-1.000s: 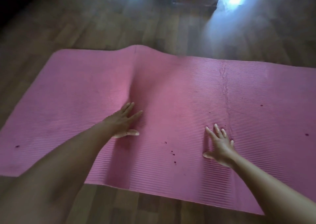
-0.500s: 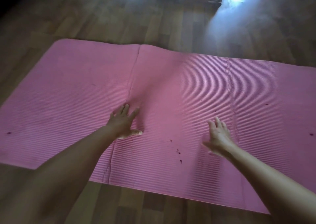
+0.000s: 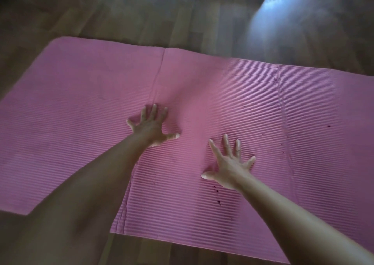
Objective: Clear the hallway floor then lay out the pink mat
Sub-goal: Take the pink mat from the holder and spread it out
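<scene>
- Mat: pink mat (image 3: 202,95) unrolled flat on wood floor (image 3: 141,14), crease lines left across it.
- Left hand (image 3: 150,126), right hand (image 3: 228,163): both splayed wide, palms pressing mat, gripping nothing.
- Visible floor bare; judged nearly done, only smoothing left.

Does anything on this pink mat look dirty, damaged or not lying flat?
Yes. The pink mat has small dark spots near the right hand, a crease running from its far edge to the left hand, and a rougher wrinkle line farther right.
</scene>
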A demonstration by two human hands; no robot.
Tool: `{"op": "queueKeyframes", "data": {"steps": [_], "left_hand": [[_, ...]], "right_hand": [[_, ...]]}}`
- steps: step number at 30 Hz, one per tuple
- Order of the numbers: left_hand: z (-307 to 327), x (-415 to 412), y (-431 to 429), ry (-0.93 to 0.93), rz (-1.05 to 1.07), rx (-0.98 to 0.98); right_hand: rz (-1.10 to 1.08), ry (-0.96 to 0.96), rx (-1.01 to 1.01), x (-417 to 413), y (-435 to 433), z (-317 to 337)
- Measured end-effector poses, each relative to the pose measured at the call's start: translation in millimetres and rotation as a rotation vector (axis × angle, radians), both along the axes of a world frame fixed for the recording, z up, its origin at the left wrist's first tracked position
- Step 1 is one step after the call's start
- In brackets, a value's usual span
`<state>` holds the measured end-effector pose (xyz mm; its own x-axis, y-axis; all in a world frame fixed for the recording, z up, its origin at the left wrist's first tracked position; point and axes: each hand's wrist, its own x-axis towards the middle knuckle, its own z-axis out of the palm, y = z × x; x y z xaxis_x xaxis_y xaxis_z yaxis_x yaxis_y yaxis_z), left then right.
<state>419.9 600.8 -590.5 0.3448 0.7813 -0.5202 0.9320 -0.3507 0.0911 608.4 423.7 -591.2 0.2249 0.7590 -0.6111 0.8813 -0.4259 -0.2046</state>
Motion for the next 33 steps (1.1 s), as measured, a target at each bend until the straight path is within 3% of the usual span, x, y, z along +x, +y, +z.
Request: {"op": "queueKeyframes", "data": {"steps": [5,9,15,28,33], "left_hand": [[13,-6,-1,-0.061,0.015,-0.009],[20,-39,-48,-0.074,-0.126,-0.025],[9,-92,-116,0.003,-0.080,-0.049],[24,-77,-131,0.081,-0.057,-0.025],[22,-46,-150,0.009,-0.102,-0.051]], "right_hand": [[-0.010,0.072,-0.025,0,2,12],[-0.025,0.129,-0.027,11,-5,33],[0.100,0.041,-0.051,4,-64,27],[0.122,0.024,-0.032,13,-85,27],[0.041,-0.094,-0.017,52,-119,31]]}}
